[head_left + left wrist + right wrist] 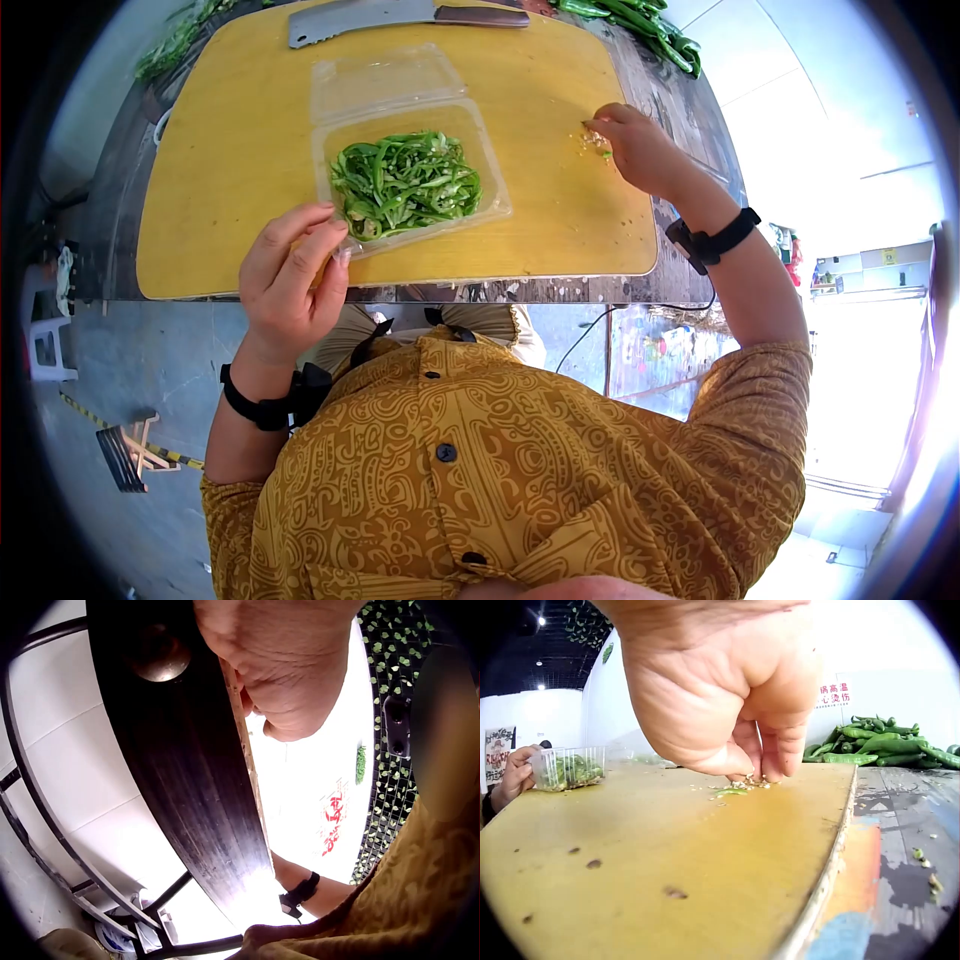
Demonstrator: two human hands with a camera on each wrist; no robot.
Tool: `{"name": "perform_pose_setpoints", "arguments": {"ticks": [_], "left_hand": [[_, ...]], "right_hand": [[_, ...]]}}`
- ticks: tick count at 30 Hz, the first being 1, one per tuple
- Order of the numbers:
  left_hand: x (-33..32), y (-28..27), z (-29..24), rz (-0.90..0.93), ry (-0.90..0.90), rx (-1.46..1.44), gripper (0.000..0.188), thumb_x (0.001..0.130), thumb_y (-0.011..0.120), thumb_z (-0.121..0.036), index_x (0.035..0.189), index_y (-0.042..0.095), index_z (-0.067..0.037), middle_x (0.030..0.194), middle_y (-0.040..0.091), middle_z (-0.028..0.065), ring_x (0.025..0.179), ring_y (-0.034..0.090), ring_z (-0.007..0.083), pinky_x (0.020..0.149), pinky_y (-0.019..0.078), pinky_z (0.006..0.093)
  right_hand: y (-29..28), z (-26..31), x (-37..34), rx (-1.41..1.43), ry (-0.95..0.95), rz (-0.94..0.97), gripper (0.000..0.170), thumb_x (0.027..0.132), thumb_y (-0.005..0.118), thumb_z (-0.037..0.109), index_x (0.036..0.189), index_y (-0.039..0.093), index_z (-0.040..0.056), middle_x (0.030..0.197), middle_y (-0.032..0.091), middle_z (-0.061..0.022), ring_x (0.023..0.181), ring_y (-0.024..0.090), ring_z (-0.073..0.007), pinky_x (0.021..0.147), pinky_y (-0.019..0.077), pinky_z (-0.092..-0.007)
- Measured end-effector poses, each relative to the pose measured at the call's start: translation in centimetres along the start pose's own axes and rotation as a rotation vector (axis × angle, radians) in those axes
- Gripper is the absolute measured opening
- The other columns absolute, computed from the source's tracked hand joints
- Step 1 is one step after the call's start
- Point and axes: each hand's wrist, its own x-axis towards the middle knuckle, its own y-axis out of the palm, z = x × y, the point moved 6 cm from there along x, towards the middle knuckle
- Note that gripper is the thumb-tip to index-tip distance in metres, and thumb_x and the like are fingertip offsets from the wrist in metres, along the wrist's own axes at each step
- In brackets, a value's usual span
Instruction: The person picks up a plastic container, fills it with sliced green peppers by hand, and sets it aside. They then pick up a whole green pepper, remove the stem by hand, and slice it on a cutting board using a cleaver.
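Note:
My left hand (290, 280) pinches the near left corner of a clear plastic container (493, 165), its hinged lid (385, 85) folded back. Sliced green pepper strips (405, 185) fill the box. At the board's right side, my right hand (640, 150) points its fingers down and gathers pale pepper seeds (742, 782) between the fingertips. A small green pepper strip (732, 792) lies beside those fingertips. In the left wrist view the left hand (289, 664) is seen over the dark table edge (187, 765), the container hidden.
The yellow cutting board (560, 230) bears all this. A cleaver (365, 18) lies along its far edge. Whole green peppers (889, 746) are piled on the table beyond the far right corner. Scraps (934, 883) dot the dark table (907, 825) at right.

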Motion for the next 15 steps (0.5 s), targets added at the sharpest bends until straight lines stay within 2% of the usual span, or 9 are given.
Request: {"name": "perform_pose_setpoints", "arguments": {"ticks": [6,9,12,15], "left_hand": [[0.0,-0.1,0.0,0.004,-0.002,0.007,0.025,0.076,0.063,0.004,0.101,0.063,0.002,0.107,0.062,0.0190,0.095,0.064,0.0315,0.081,0.0533,0.0362],[0.0,0.0,-0.1,-0.003,0.000,0.012,0.025,0.076,0.063,0.005,0.101,0.063,0.002,0.107,0.062,0.0191,0.095,0.064,0.0315,0.081,0.0534,0.0361],[0.1,0.0,-0.1,-0.006,0.009,0.010,0.025,0.076,0.063,0.005,0.101,0.063,0.002,0.107,0.062,0.0193,0.094,0.064,0.0316,0.080,0.0535,0.0360],[0.1,-0.1,-0.2,-0.008,0.012,0.008,0.025,0.076,0.063,0.005,0.101,0.063,0.003,0.106,0.062,0.0195,0.094,0.064,0.0318,0.080,0.0535,0.0360]], "right_hand": [[-1.0,-0.5,-1.1,0.122,-0.027,-0.087,0.038,0.077,0.051,-0.004,0.113,0.062,0.0007,0.108,0.060,-0.0176,0.101,0.058,-0.0347,0.090,0.0477,-0.0405],[-1.0,-1.8,-0.7,0.059,0.101,-0.076,0.033,0.079,0.053,-0.004,0.110,0.062,-0.0008,0.103,0.062,-0.0174,0.092,0.062,-0.0332,0.084,0.0502,-0.0395],[-0.2,-2.2,0.2,-0.020,0.154,-0.029,0.025,0.078,0.055,-0.002,0.101,0.065,-0.0010,0.093,0.065,-0.0170,0.085,0.064,-0.0311,0.076,0.0510,-0.0373],[-0.5,-1.4,1.1,0.035,0.200,0.007,0.017,0.079,0.057,0.001,0.093,0.067,-0.0016,0.085,0.066,-0.0169,0.080,0.064,-0.0302,0.071,0.0509,-0.0354]]}}
